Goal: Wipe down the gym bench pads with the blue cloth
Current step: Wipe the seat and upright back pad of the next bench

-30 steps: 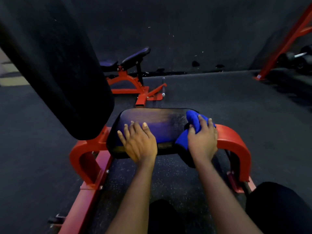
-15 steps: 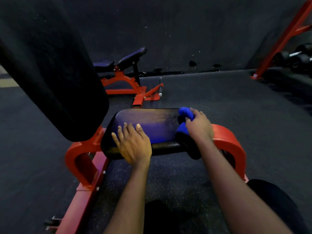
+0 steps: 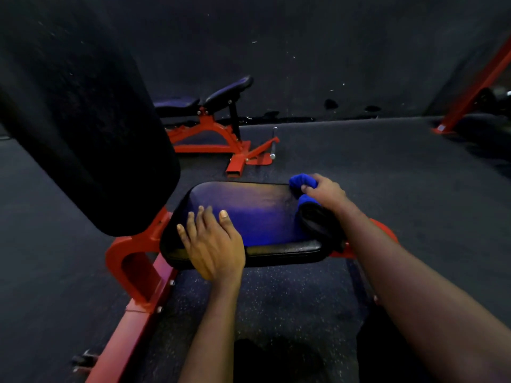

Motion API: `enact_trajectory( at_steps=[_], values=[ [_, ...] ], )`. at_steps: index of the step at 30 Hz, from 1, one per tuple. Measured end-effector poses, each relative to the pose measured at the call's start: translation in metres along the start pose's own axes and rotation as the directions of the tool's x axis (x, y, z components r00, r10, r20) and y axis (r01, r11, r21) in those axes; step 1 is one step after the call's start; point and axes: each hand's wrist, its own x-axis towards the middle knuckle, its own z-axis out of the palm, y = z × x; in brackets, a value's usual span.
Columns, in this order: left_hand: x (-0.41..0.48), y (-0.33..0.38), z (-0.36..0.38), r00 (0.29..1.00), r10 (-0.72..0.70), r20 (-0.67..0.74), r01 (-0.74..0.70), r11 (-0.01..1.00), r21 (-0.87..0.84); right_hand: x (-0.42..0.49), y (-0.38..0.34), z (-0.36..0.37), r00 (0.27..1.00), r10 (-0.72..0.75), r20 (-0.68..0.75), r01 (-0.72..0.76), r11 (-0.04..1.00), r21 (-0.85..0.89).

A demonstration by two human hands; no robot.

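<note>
Here we are, looking down at the low seat pad [image 3: 257, 214], dark vinyl with a purple-blue sheen across its top, sitting between the curved arms of a red frame [image 3: 132, 261]. The left hand [image 3: 213, 244] lies flat on the near left part of the pad, palm down, fingers straight, a little spread and pointing away from the person. It holds nothing and simply presses on the vinyl.

Over on the far right corner of the pad is the right hand [image 3: 326, 193], with its fingers curled tight round the blue cloth [image 3: 302, 180]. The cloth is bunched into a wad (a lump of it shows above the knuckles and another fold below them) and it sits right on the pad's corner, touching the surface where the top rolls over into the right side.

Looming at the upper left is the big black back pad [image 3: 83, 120], tilted, its lower end just above the frame's left arm. Beyond it, well apart on the dark speckled floor [image 3: 359, 161], stands a second bench [image 3: 226, 89] with dark pads on its own red base, a short metal bar [image 3: 273, 142] beside its foot. At the far right edge a red upright [image 3: 475, 87] slants up out of view. Both forearms reach in from the bottom.
</note>
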Motion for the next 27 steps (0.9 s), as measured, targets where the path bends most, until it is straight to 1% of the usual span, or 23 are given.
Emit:
enact_trajectory(
  at_steps=[2, 4, 6, 8, 10, 11, 12, 14, 16, 18, 20, 21, 24, 25, 27],
  values=[
    [-0.001, 0.001, 0.0, 1.0, -0.004, -0.007, 0.004, 1.0, 0.007, 0.017, -0.003, -0.003, 0.996, -0.068, 0.064, 0.067, 0.998, 0.015],
    [0.0, 0.002, 0.0, 1.0, -0.008, -0.011, 0.008, 1.0, 0.006, 0.032, 0.001, -0.005, 0.976, -0.179, 0.122, 0.168, 0.981, 0.099],
    [-0.001, 0.003, -0.001, 1.0, -0.015, -0.024, 0.015, 1.0, 0.005, 0.032, 0.008, -0.01, 0.934, -0.316, 0.168, 0.272, 0.932, 0.24],
    [-0.002, 0.003, -0.002, 0.999, -0.033, -0.044, 0.033, 0.999, 0.003, 0.021, 0.018, -0.011, 0.875, -0.451, 0.178, 0.35, 0.841, 0.412],
    [-0.004, 0.004, -0.002, 0.998, -0.044, -0.049, 0.044, 0.999, -0.002, 0.016, 0.032, -0.01, 0.847, -0.506, 0.164, 0.376, 0.787, 0.489],
    [-0.004, 0.005, -0.002, 0.997, -0.054, -0.057, 0.054, 0.999, -0.002, 0.019, 0.033, -0.011, 0.84, -0.513, 0.176, 0.377, 0.785, 0.491],
    [-0.005, 0.006, -0.002, 0.996, -0.065, -0.059, 0.065, 0.998, -0.004, 0.022, 0.032, -0.012, 0.83, -0.519, 0.204, 0.377, 0.792, 0.48],
    [-0.006, 0.007, -0.001, 0.995, -0.081, -0.057, 0.081, 0.997, 0.003, 0.036, 0.019, -0.014, 0.823, -0.493, 0.282, 0.362, 0.838, 0.408],
    [-0.006, 0.008, 0.001, 0.994, -0.09, -0.063, 0.092, 0.996, 0.018, 0.052, 0.0, -0.014, 0.815, -0.429, 0.389, 0.337, 0.897, 0.284],
    [-0.004, 0.009, 0.002, 0.993, -0.095, -0.074, 0.098, 0.995, 0.029, 0.069, -0.025, -0.005, 0.784, -0.392, 0.481, 0.359, 0.919, 0.164],
    [-0.003, 0.009, 0.003, 0.991, -0.105, -0.08, 0.109, 0.993, 0.04, 0.08, -0.054, 0.012, 0.772, -0.371, 0.516, 0.432, 0.902, 0.002],
    [-0.002, 0.008, 0.004, 0.991, -0.107, -0.084, 0.111, 0.993, 0.043, 0.083, -0.067, 0.022, 0.769, -0.378, 0.515, 0.468, 0.882, -0.05],
    [-0.002, 0.01, 0.005, 0.989, -0.116, -0.094, 0.12, 0.992, 0.037, 0.079, -0.089, 0.041, 0.744, -0.458, 0.487, 0.571, 0.814, -0.107],
    [-0.003, 0.009, 0.004, 0.988, -0.118, -0.103, 0.122, 0.992, 0.04, 0.077, -0.089, 0.042, 0.729, -0.485, 0.483, 0.601, 0.792, -0.111],
    [-0.005, 0.007, 0.004, 0.988, -0.12, -0.099, 0.125, 0.991, 0.043, 0.078, -0.073, 0.034, 0.711, -0.493, 0.502, 0.627, 0.768, -0.134]
  ],
)
